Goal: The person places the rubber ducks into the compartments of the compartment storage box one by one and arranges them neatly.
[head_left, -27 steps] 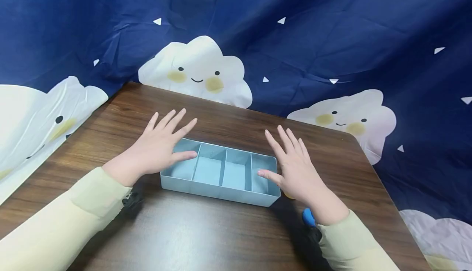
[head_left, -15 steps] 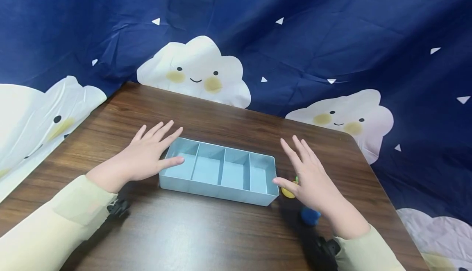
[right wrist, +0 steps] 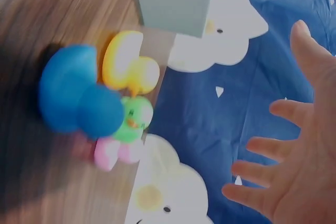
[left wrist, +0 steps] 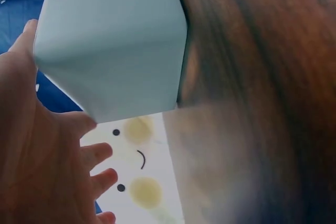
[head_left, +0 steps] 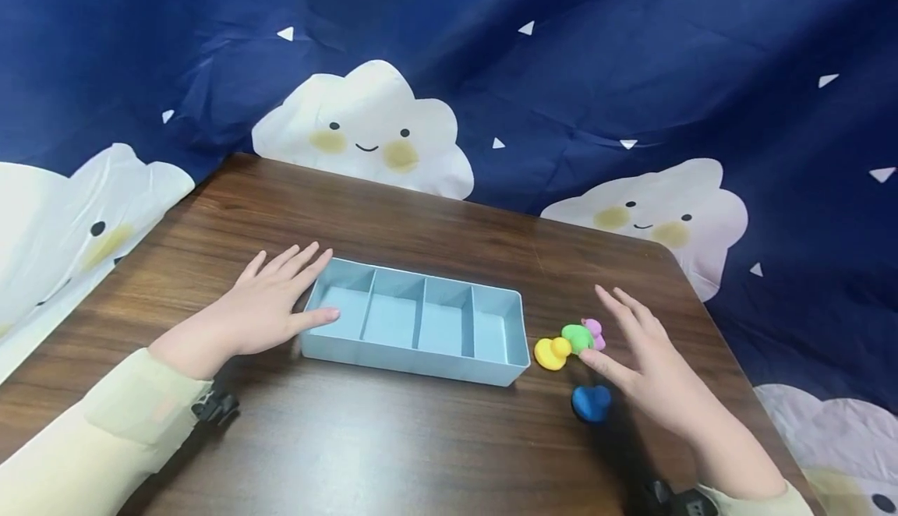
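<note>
A pale blue box (head_left: 414, 360) with several compartments, all bare, lies on the wooden table. My left hand (head_left: 259, 309) is at its left end, fingers spread and thumb over the near left corner; whether it touches the rim I cannot tell. In the left wrist view that hand (left wrist: 47, 145) is beside the box wall (left wrist: 115, 51). To the right, my right hand (head_left: 666, 379) hovers with spread fingers, holding nothing, near a yellow duck (head_left: 552, 353), a green duck (head_left: 577, 337), a pink one (head_left: 594, 332) and a blue one (head_left: 592, 404). The right wrist view shows these ducks beside the hand (right wrist: 294, 161).
The brown table (head_left: 393, 454) reaches back to a dark blue curtain (head_left: 596, 56) printed with white smiling clouds (head_left: 372, 126) and small triangles. Dark devices are strapped at both wrists.
Both hands have moved apart, the left one leftward and the right one further right and nearer. The yellow, green, pink and blue ducks have come into fuller view.
</note>
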Demonstrator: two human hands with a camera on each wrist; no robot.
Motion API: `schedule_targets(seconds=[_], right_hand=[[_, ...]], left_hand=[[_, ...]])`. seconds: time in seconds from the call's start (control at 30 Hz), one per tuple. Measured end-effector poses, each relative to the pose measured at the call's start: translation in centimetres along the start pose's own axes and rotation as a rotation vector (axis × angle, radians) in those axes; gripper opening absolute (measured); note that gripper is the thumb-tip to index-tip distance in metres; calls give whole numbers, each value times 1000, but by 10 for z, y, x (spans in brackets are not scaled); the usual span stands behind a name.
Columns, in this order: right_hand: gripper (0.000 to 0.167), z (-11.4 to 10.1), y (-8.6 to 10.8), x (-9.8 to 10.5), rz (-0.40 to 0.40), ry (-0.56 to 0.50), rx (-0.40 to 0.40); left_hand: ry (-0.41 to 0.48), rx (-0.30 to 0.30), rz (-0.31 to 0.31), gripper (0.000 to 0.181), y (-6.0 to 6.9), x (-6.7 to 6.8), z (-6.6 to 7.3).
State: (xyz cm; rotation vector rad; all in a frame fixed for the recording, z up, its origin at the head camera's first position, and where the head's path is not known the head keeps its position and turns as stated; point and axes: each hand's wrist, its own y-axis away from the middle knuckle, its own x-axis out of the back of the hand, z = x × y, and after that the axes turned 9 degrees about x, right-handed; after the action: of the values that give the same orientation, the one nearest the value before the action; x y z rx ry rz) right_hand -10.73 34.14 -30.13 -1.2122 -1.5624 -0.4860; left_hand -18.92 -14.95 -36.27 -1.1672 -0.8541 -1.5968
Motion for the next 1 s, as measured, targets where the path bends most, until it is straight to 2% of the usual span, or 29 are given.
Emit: schedule_targets(seconds=[0.23, 0.5, 0.77, 1.0], right_hand=[[72, 11, 23, 3, 41, 7, -18], [50, 25, 52, -4, 53, 5, -1], [43, 37, 58, -16, 46, -54, 15], [40, 44, 62, -23, 32, -87, -37]], left_hand=[[40, -1, 3, 96, 3, 1, -7], [94, -29, -30, 96, 0, -5, -10], [90, -46, -27, 100, 0, -4, -12], [118, -46, -49, 101, 0, -4, -13]])
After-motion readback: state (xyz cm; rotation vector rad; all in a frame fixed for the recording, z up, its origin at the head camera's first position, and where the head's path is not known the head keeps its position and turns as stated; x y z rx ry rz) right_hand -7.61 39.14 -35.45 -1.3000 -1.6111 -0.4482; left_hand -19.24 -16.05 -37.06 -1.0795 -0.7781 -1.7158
